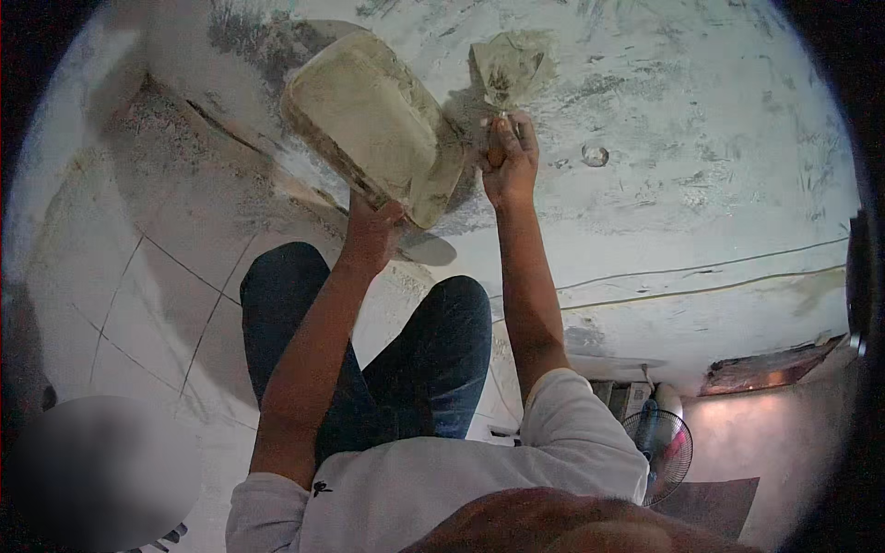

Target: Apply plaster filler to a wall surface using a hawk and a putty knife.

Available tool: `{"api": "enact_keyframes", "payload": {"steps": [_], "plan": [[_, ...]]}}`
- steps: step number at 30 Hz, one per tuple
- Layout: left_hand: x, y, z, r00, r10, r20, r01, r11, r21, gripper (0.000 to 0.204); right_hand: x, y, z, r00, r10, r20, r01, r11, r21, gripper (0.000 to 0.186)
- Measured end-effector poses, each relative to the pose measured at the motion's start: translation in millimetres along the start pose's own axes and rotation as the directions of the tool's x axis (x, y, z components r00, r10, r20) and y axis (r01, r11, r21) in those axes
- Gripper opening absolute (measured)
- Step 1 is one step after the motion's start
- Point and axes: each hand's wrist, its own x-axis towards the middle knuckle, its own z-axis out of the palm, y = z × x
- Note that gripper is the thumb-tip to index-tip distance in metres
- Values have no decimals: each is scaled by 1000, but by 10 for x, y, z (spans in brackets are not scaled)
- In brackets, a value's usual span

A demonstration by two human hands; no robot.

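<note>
At upper centre, white wall (701,189) is overlapped by a beige rectangular tray (364,115) gripped in the left hand (373,233) and a flat plaster-caked scraper (512,69) in the right hand (513,164).

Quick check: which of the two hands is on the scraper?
The right hand: it grips the scraper, while the left hand holds the shallow tray by its edge.

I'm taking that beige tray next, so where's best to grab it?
Probably hold the beige tray by its long left rim, coming from the picture's left: that edge is exposed, while the left hand grips the lower end and the right hand is beyond the opposite side.
</note>
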Motion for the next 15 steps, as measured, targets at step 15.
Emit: {"api": "enact_keyframes", "payload": {"steps": [15], "plan": [[59,-56,-80,999,-36,-15,36,999,-15,74,103,-421,-207,714,-219,665,495,-512,-702,60]]}}
